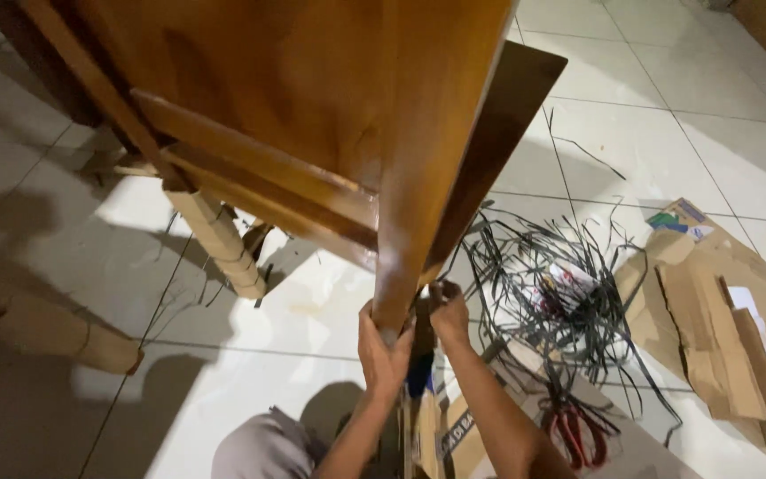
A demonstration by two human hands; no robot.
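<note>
A large brown wooden furniture piece (312,106), tipped up on end, fills the upper middle of the head view. My left hand (383,350) grips the lower end of its near vertical board. Right beside it, my right hand (448,310) is closed on a black strap at the same bottom edge. A flat dark panel (498,133) leans behind the board. One leg wrapped in brown paper (219,239) stands under the piece at the left. My knee in grey trousers (263,448) shows below.
A tangle of black plastic straps (551,284) lies on the white tiled floor to the right. Red-handled scissors (578,430) rest on flattened cardboard (720,337). Another paper-wrapped leg (37,324) lies at the left.
</note>
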